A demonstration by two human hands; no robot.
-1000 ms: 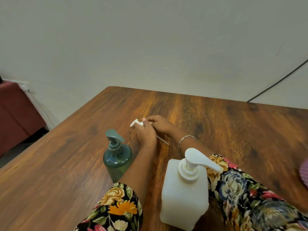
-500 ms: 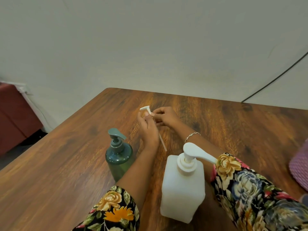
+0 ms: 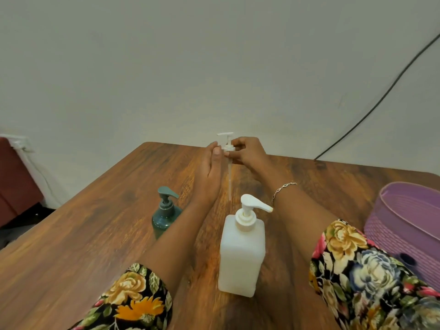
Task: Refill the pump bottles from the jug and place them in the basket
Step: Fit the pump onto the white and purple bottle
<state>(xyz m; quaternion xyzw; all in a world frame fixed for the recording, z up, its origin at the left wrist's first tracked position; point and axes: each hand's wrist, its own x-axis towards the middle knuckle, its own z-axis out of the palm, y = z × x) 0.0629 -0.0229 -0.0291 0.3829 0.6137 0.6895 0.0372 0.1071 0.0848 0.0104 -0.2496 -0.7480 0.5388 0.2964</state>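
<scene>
Both hands' grips, left hand (image 3: 209, 167) and right hand (image 3: 247, 151), pinching upright white pump head (image 3: 228, 146), dip tube hanging above bench (image 3: 95, 234), 2 pump bottles standing nearby

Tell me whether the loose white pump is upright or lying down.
Upright: both hands hold the loose white pump by its collar, tube hanging straight down.

The person is wearing short black sleeves (image 3: 133, 298) printed with large flowers in yellow, orange, cream, blue and pink, with green leaves. A thin silver chain bracelet (image 3: 283, 188) is circling the right wrist. Both hands are going bare.
</scene>
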